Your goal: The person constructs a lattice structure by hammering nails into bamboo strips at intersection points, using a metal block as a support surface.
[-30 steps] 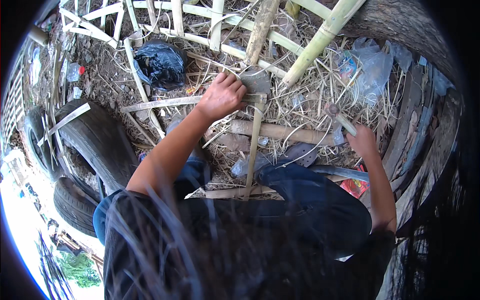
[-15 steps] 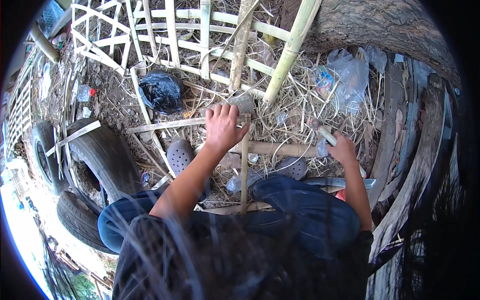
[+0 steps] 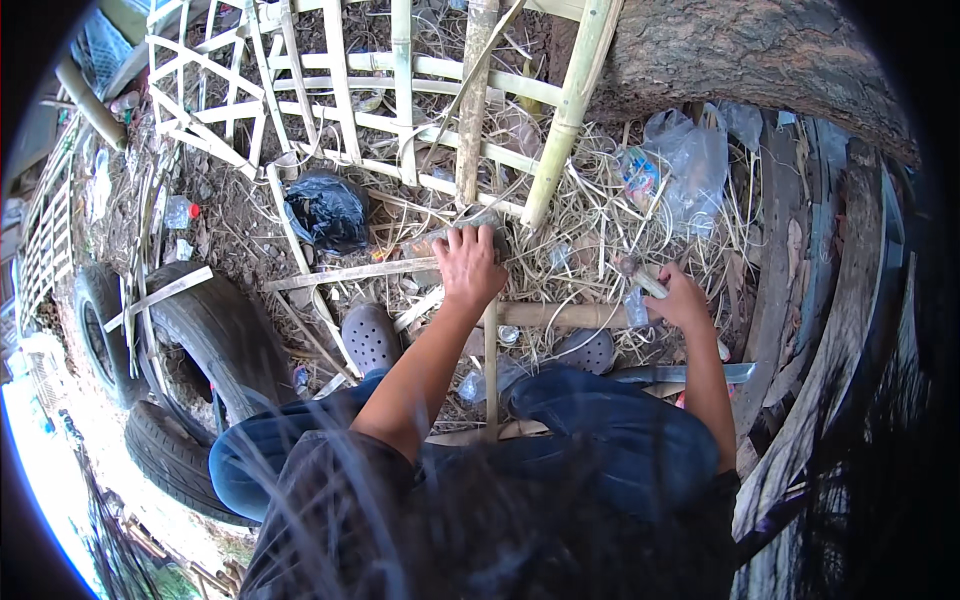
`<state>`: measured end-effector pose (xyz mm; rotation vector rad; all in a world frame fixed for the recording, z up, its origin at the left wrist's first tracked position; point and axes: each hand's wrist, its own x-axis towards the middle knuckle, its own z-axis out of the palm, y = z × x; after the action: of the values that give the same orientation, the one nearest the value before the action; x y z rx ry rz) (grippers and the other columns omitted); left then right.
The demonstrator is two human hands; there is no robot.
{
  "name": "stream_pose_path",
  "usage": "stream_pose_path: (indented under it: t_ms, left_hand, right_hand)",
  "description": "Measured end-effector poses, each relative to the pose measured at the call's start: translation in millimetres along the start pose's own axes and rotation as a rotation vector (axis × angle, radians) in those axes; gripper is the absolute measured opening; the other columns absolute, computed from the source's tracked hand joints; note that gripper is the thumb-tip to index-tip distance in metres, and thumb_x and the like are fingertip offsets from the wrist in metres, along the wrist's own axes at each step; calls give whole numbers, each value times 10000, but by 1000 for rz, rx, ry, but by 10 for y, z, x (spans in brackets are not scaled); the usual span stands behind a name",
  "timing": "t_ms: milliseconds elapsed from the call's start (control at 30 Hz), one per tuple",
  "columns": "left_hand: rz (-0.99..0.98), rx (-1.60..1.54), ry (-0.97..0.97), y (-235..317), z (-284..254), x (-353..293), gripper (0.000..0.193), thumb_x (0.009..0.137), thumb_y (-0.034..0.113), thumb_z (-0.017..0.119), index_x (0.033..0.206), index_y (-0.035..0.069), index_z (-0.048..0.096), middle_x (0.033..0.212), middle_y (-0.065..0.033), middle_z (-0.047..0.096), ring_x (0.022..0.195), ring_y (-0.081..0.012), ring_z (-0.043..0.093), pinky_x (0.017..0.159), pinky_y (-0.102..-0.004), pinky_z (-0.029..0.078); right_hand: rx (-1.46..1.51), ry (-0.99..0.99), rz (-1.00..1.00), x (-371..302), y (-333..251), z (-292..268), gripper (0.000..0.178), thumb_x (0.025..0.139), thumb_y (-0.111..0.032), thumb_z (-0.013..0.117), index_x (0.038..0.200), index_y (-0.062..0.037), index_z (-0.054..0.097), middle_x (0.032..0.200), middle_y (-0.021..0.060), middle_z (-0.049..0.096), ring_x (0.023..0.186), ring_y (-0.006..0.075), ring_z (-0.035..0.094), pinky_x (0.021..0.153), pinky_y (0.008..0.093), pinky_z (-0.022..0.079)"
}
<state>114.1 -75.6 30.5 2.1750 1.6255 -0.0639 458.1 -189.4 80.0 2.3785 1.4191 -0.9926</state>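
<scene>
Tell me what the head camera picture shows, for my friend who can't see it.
A crouching person presses their left hand on a bamboo strip over straw, while their right hand holds a hammer. A bamboo lattice stands ahead, old tyres lie to the left.

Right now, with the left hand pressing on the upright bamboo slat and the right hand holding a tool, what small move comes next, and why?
Probably bring the right hand with its short pale-handled tool leftward toward the thin upright bamboo slat. The left hand is pressed on the slat's top end where it meets the horizontal bamboo pole, as if steadying that joint, while the tool is off to the side, apart from it.
</scene>
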Motion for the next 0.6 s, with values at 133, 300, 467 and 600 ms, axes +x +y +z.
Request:
stream_pose_path:
  t_ms: [133, 300, 467, 600]
  left_hand:
    - [-31, -35, 12, -97, -77, -15, 510, 533, 183, 737, 998, 97, 542, 1002, -111, 573, 1039, -329, 502, 932, -501, 331]
    - [-11, -68, -12, -166, -115, -6, 521, 523, 189, 751, 994, 111, 541, 985, -114, 569, 1038, -331, 490, 950, -515, 320]
    - [-17, -101, -59, -238, -181, 34, 532, 507, 195, 762, 986, 125, 540, 985, -106, 579, 1036, -325, 493, 959, -485, 321]
    - [4, -120, -73, -287, -234, 55, 537, 508, 190, 757, 992, 120, 536, 988, -99, 595, 1025, -325, 501, 958, -481, 325]
  right_hand:
    - [31, -17, 45, -19, -153, -84, 493, 635, -241, 823, 1004, -77, 541, 920, 156, 658, 909, 357, 638, 793, 450, 492]
    - [-62, 292, -209, -88, -702, -478, 403, 682, -178, 792, 965, -64, 529, 966, 129, 593, 959, 349, 583, 818, 448, 463]
    - [209, 253, -508, -133, -1200, -517, 367, 705, -136, 769, 949, -56, 507, 937, 123, 576, 883, 335, 584, 776, 423, 468]
    - [305, -47, -594, -93, -1425, -294, 351, 749, -161, 756, 969, -43, 508, 903, 114, 593, 877, 283, 602, 758, 390, 480]
